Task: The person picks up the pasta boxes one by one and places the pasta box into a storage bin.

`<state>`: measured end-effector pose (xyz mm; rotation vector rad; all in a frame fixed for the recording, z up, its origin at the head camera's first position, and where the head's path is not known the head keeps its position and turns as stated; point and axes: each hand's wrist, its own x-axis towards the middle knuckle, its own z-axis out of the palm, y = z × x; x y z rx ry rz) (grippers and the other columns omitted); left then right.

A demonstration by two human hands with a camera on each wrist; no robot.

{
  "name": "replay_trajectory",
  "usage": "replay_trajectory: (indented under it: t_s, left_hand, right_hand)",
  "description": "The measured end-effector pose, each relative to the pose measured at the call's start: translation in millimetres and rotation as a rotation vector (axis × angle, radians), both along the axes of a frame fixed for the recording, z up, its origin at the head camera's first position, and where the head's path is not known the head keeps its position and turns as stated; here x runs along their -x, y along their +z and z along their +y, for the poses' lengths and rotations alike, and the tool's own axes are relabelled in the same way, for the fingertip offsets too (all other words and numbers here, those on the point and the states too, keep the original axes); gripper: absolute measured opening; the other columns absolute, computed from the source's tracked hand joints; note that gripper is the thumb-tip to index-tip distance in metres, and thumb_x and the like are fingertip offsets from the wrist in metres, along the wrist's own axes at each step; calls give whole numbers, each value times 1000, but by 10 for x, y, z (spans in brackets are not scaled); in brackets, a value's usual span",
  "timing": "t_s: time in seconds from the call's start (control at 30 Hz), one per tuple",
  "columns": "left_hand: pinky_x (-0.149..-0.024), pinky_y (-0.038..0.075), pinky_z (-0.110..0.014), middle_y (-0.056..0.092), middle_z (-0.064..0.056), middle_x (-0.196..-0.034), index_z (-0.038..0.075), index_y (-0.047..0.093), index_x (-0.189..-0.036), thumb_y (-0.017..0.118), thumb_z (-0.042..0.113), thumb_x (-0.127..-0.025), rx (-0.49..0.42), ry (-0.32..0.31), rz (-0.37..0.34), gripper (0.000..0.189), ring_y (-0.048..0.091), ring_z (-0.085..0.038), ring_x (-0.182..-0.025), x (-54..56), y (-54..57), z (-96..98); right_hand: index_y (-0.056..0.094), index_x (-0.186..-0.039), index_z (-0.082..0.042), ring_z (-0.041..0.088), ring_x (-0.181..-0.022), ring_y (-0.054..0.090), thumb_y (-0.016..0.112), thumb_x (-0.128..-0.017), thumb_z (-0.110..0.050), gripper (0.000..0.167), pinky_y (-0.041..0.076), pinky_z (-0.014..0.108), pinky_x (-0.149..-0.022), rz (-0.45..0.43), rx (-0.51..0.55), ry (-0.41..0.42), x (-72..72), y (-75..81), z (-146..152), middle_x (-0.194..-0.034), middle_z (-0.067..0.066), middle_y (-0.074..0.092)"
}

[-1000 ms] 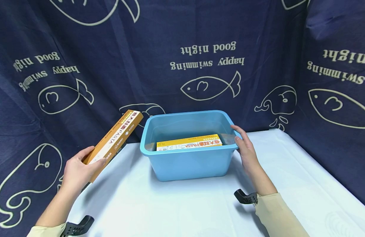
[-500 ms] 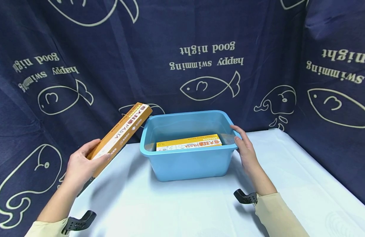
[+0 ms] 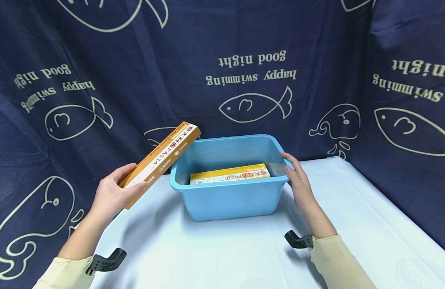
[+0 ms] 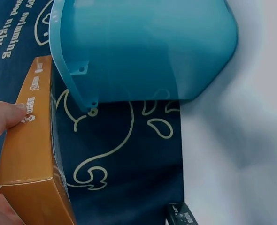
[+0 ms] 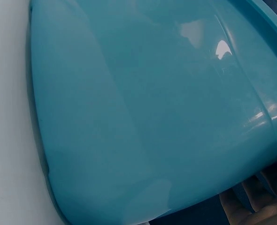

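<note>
My left hand [image 3: 114, 192] grips a long orange-and-white pasta box [image 3: 161, 162] by its near end, thumb on one face and fingers on the other. The box is tilted, its far end raised and overlapping the left rim of a blue plastic tub [image 3: 233, 200] in the head view; whether they touch I cannot tell. In the left wrist view, the thumb presses the orange face [image 4: 23, 154]. My right hand [image 3: 299, 182] holds the tub's right rim, fingers [image 5: 251, 197] partly visible in the right wrist view. Inside the tub lies a yellow-and-white pasta box [image 3: 229, 175].
A white cloth [image 3: 208, 253] covers the table. Dark blue fabric [image 3: 179, 72] with fish and whale drawings hangs behind and at both sides. A small dark box [image 4: 180, 214] shows at the bottom of the left wrist view, near the table's edge.
My left hand has carried the orange pasta box rightward and up, bringing its far end over the tub's left rim in the head view. The right hand and the tub stay put.
</note>
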<state>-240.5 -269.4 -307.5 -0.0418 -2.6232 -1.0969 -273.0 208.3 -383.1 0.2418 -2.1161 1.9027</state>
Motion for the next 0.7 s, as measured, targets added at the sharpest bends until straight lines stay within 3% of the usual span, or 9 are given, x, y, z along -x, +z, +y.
replay_trajectory:
  t_s: [0.43, 0.7]
  left_hand:
    - [-88, 38, -39, 53, -16, -144, 17, 46, -150, 78, 44, -84, -32, -86, -75, 78, 46, -32, -122, 76, 116, 108]
    - [-90, 39, -39, 55, -14, -141, 17, 48, -148, 79, 43, -83, -18, -126, -77, 77, 49, -32, -119, 140, 180, 215]
  right_hand:
    - [35, -154, -22, 33, -154, 18, 35, -105, -27, 49, 14, 69, -119, 2, 2, -1, 2, -5, -3, -167, 3, 21]
    - [35, -154, -23, 32, -155, 16, 35, -105, -29, 49, 14, 69, -119, -5, 1, -1, 4, -6, -8, -167, 2, 20]
